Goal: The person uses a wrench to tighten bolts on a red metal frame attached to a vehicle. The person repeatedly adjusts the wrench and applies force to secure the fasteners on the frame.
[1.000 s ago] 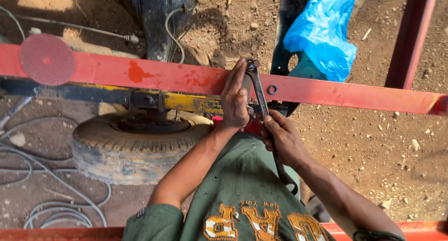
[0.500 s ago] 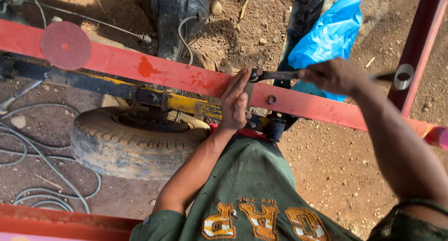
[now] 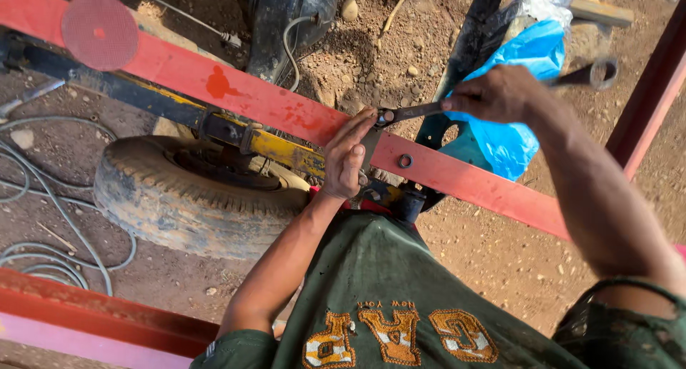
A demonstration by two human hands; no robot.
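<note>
Two hands work one bolt: left hand (image 3: 344, 162) braces the beam (image 3: 457, 180); right hand (image 3: 493, 94) grips the wrench (image 3: 418, 112), best kept seated squarely.

I note a red beam (image 3: 457, 176), a dark grey wrench (image 3: 421, 112), a blue bag (image 3: 525, 90), a yellow bar (image 3: 286, 149) and a green shirt (image 3: 400, 269) with orange lettering.

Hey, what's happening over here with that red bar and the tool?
A person in a green shirt is leaning over a red metal beam. The right hand grips the handle of a long wrench, whose far end sits on a fastener at the beam's upper edge. The left hand presses flat on the beam right beside that spot. Below lie a worn tyre and grey cables on bare dirt, with a blue plastic bag behind the wrench.
</note>
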